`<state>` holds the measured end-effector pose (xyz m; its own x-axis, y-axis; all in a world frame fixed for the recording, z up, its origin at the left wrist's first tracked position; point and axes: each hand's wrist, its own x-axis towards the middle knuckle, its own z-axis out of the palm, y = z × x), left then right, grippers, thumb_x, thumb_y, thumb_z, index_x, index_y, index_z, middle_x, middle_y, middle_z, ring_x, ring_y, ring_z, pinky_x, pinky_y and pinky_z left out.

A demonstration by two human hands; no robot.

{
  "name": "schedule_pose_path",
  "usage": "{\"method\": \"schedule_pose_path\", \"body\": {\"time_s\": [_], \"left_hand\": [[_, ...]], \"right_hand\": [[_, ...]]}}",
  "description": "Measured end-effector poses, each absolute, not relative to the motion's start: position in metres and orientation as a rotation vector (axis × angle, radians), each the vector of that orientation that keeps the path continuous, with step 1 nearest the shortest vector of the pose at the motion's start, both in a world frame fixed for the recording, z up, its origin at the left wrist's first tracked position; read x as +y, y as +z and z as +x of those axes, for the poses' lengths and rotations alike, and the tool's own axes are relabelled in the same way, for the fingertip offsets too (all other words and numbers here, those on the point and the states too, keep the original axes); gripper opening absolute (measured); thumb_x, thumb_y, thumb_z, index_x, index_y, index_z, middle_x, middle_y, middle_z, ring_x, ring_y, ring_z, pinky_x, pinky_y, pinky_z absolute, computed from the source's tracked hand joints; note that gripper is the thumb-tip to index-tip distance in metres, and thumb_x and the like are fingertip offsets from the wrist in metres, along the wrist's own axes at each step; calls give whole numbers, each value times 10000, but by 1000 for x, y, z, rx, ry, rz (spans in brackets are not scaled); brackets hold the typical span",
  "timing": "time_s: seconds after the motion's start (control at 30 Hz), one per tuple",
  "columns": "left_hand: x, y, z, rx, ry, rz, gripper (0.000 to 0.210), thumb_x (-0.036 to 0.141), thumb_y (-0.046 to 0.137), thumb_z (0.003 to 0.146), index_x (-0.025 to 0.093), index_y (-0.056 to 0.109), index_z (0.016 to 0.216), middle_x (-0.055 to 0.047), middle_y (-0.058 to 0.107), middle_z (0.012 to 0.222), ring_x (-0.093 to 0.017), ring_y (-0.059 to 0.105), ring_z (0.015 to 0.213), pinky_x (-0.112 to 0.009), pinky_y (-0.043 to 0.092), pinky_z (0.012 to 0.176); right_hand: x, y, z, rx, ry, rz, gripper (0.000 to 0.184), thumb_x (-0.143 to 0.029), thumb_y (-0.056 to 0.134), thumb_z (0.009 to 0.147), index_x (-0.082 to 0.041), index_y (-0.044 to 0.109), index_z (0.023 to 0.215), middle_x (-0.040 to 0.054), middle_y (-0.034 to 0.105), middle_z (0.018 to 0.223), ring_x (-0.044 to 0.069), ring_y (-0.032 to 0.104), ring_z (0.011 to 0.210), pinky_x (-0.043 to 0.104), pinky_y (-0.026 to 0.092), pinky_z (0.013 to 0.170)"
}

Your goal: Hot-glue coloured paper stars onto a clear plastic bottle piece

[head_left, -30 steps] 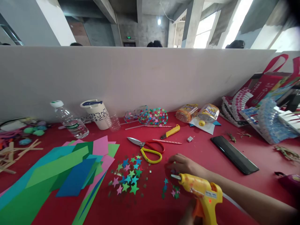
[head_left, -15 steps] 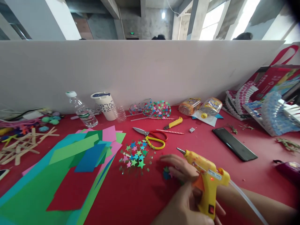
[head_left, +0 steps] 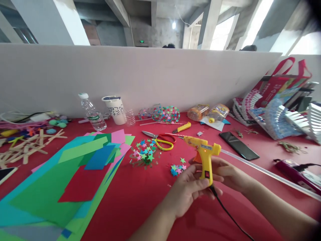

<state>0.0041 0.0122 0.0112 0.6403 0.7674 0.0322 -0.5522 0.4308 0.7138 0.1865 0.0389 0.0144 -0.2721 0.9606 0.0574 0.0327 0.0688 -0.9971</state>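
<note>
A yellow hot glue gun [head_left: 207, 157] is held up over the red table, its nozzle to the left and a long clear glue stick [head_left: 265, 171] running out of its back. My left hand [head_left: 187, 189] is closed on the lower handle, thumb along it. From the other side, my right hand [head_left: 232, 172] wraps its fingers behind the handle and trigger; part of them is hidden by the gun. A small pile of star sequins [head_left: 177, 170] lies just left of the gun. Farther left sits a larger heap of star sequins [head_left: 146, 152].
Scissors [head_left: 164, 142] and a yellow utility knife [head_left: 183, 127] lie beyond the sequins. Coloured paper sheets [head_left: 45, 201] cover the left. A water bottle [head_left: 93, 115] and a cup [head_left: 115, 112] stand at the partition. A phone [head_left: 238, 145] and a purple power strip [head_left: 296, 172] are right.
The glue gun has moved up and away from me, held by my left hand. My right hand has drawn back from the small sequin pile to the gun's handle. The view has shifted slightly.
</note>
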Motion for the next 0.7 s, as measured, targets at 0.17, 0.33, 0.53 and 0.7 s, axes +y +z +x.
{"method": "schedule_pose_path", "body": {"time_s": [0.17, 0.33, 0.53, 0.7], "left_hand": [[11, 7, 8, 340, 892, 774, 276, 177, 635, 817, 133, 540, 1072, -134, 715, 995, -166, 684, 739, -243, 449, 631], [14, 2, 8, 410, 986, 795, 236, 179, 612, 849, 167, 503, 1058, -104, 709, 1025, -152, 668, 797, -253, 441, 696], [16, -1, 4, 448, 994, 800, 262, 243, 634, 843, 176, 485, 1047, -109, 704, 1027, -160, 668, 789, -258, 438, 668], [16, -6, 8, 486, 1007, 826, 267, 239, 637, 852, 183, 479, 1059, -109, 699, 1063, -163, 672, 809, -273, 460, 692]], "right_hand": [[29, 15, 171, -1382, 1367, -988, 344, -380, 552, 784, -140, 691, 988, -1, 585, 580, 145, 532, 422, 297, 470, 433], [39, 14, 165, -1172, 1002, -957, 136, -324, 571, 869, -231, 596, 966, -16, 607, 859, 133, 600, 767, 285, 504, 725], [54, 14, 166, -1165, 772, -1018, 157, -297, 620, 895, -141, 611, 878, -27, 611, 765, 102, 573, 621, 266, 491, 597], [55, 9, 162, -1067, 766, -1062, 176, -342, 680, 828, -197, 601, 769, -44, 584, 601, 111, 503, 525, 251, 399, 529]]}}
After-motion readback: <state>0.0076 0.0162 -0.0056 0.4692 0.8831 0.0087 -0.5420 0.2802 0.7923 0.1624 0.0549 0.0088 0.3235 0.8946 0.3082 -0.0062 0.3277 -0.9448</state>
